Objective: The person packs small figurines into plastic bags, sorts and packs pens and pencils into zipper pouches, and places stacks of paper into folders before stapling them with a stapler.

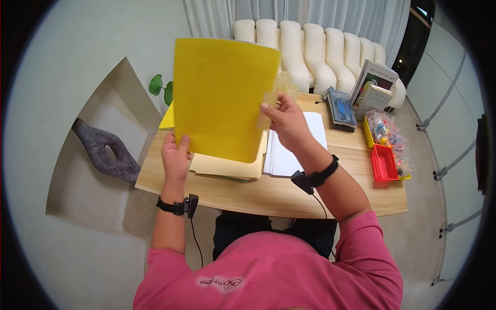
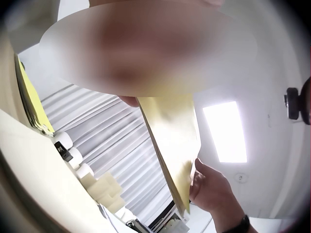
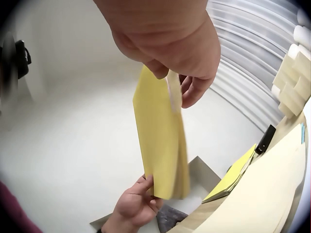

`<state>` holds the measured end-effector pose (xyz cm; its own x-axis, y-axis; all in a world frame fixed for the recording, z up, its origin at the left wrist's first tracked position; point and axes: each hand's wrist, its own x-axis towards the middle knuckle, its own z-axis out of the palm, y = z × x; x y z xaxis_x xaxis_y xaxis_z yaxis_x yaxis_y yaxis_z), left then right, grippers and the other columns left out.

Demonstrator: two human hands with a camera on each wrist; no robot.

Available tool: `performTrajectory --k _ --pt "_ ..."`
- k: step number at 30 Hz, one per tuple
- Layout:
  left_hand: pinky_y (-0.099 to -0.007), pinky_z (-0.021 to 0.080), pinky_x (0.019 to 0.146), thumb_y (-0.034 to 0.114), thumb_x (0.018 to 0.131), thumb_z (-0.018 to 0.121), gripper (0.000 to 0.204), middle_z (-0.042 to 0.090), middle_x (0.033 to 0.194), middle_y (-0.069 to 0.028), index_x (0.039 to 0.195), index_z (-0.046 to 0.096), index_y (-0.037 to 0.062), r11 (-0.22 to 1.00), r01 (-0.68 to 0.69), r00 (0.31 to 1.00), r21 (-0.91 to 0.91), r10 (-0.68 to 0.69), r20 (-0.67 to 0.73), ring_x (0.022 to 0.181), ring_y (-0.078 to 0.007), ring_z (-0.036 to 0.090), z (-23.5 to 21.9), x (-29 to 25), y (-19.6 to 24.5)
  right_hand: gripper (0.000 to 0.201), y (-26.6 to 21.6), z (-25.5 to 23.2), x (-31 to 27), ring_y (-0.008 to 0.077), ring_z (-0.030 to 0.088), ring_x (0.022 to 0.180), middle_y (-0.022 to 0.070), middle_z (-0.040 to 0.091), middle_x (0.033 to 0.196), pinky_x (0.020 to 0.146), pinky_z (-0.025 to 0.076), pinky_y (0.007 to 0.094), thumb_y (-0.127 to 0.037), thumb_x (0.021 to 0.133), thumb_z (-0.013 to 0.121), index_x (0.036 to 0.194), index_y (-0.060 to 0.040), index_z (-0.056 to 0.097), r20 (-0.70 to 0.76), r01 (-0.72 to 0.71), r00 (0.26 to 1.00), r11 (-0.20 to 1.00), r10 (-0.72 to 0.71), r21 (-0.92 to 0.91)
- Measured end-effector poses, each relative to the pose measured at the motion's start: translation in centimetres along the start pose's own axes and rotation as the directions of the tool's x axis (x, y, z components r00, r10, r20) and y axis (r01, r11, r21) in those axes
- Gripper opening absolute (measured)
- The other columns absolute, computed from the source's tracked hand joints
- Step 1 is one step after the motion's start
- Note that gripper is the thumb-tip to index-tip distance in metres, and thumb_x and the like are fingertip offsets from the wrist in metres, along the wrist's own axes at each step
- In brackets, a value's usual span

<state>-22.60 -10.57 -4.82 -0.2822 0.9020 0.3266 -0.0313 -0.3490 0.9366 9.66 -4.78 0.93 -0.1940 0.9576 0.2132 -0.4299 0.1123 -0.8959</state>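
Note:
A yellow file folder (image 1: 222, 98) is held upright over the table in both hands. My left hand (image 1: 176, 157) grips its lower left corner, thumb on the near face. At the right edge, my right hand (image 1: 289, 121) pinches it by a pale tab strip (image 1: 266, 111). Seen nearly edge-on in the right wrist view, the folder (image 3: 160, 131) shows layers slightly parted along one side. Under it on the table lie a stack of cream folders (image 1: 227, 166), partly covered in the head view, and a stack of white paper (image 1: 310, 132).
More yellow folders (image 3: 233, 174) lie at the table's left, near a black object (image 3: 265, 140). On the right are a blue pouch (image 1: 341, 108), books (image 1: 373, 85), a red basket (image 1: 384, 164) and bagged small items (image 1: 385, 129). A cream channelled sofa (image 1: 315, 57) stands behind.

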Motion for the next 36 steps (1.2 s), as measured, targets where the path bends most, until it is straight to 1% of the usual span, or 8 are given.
performTrajectory --k 5,9,13,20,28,30,31,36 --pt "-0.0197 0.04 0.051 0.015 0.11 0.065 0.018 0.073 0.103 0.0002 0.127 0.063 0.0087 0.996 0.027 0.978 -0.089 -0.044 -0.205 0.069 -0.0036 0.058 -6.3 8.6 0.6 0.043 -5.9 -7.6 -2.7 0.0228 0.076 0.101 0.0144 0.076 0.117 0.085 0.063 0.0369 -0.019 0.105 0.073 0.141 -0.0041 0.054 -0.127 0.095 0.988 0.995 -0.091 0.023" --pt "-0.0213 0.034 0.044 0.017 0.11 0.063 0.018 0.072 0.096 -0.0004 0.127 0.064 0.0107 0.969 0.217 0.96 0.122 -0.189 -0.207 0.061 -0.0067 0.057 -11.4 16.2 -1.7 0.03 -6.7 -19.2 -5.3 0.0192 0.071 0.089 0.0066 0.074 0.106 0.08 0.059 0.0357 -0.03 0.108 0.068 0.133 -0.0132 0.063 -0.322 0.068 0.947 0.966 0.016 0.249" --pt "-0.0217 0.03 0.043 0.02 0.109 0.064 0.02 0.071 0.092 0.0002 0.128 0.065 0.0136 0.827 0.441 0.897 0.349 -0.403 -0.18 0.06 -0.0078 0.057 -14.4 21.9 -4.8 0.028 -5.5 -26.0 -7.9 0.0176 0.068 0.086 0.0034 0.073 0.101 0.074 0.056 0.0328 -0.037 0.111 0.061 0.126 -0.0141 0.068 -0.242 0.023 0.967 0.924 0.076 0.382" --pt "-0.0253 0.03 0.046 0.021 0.109 0.064 0.026 0.07 0.091 0.0 0.134 0.065 0.0145 0.652 0.572 0.805 0.498 -0.562 -0.19 0.06 -0.0086 0.056 -13.7 26.0 -9.0 0.032 -1.5 -27.2 -9.6 0.0164 0.065 0.082 0.0035 0.072 0.098 0.069 0.052 0.0313 -0.04 0.113 0.055 0.123 -0.0134 0.068 -0.198 -0.054 0.966 0.878 0.166 0.476" --pt "-0.0379 0.044 0.054 0.016 0.101 0.069 0.027 0.075 0.092 -0.0075 0.127 0.073 0.0065 0.606 0.511 0.843 0.609 -0.49 -0.221 0.069 -0.0199 0.069 -15.6 27.8 -13.9 0.031 -0.7 -27.5 -9.4 0.0164 0.065 0.082 0.0038 0.07 0.099 0.068 0.052 0.0307 -0.039 0.112 0.056 0.125 -0.0131 0.067 -0.276 -0.056 0.939 0.885 0.203 0.463" --pt "-0.0409 0.056 0.073 0.017 0.095 0.071 0.03 0.08 0.101 -0.0141 0.121 0.077 0.003 0.562 0.185 0.974 0.806 -0.215 -0.074 0.086 -0.0278 0.076 -18.3 29.2 -17.4 0.03 -0.4 -27.5 -9.3 0.0165 0.065 0.082 0.004 0.07 0.099 0.068 0.053 0.0305 -0.039 0.112 0.056 0.124 -0.0131 0.067 -0.284 -0.064 0.935 0.888 0.213 0.456" --pt "-0.0399 0.057 0.09 0.021 0.089 0.073 0.036 0.081 0.108 -0.0186 0.118 0.079 0.0011 0.403 0.169 0.975 0.899 -0.204 -0.092 0.1 -0.0311 0.078 -16.2 27.7 -14.7 0.03 -0.2 -27.4 -9.3 0.0164 0.065 0.08 0.0035 0.07 0.098 0.068 0.052 0.0304 -0.039 0.112 0.056 0.124 -0.0133 0.067 -0.297 -0.071 0.929 0.892 0.222 0.447" --pt "-0.0428 0.057 0.094 0.026 0.088 0.074 0.04 0.081 0.113 -0.0182 0.122 0.078 0.0039 0.296 0.206 0.964 0.933 -0.226 -0.142 0.107 -0.0345 0.076 -16.1 26.5 -15.1 0.03 -0.2 -27.1 -9.2 0.0165 0.065 0.079 0.0032 0.07 0.097 0.068 0.052 0.0305 -0.039 0.112 0.056 0.123 -0.0135 0.067 -0.311 -0.068 0.925 0.899 0.22 0.433"
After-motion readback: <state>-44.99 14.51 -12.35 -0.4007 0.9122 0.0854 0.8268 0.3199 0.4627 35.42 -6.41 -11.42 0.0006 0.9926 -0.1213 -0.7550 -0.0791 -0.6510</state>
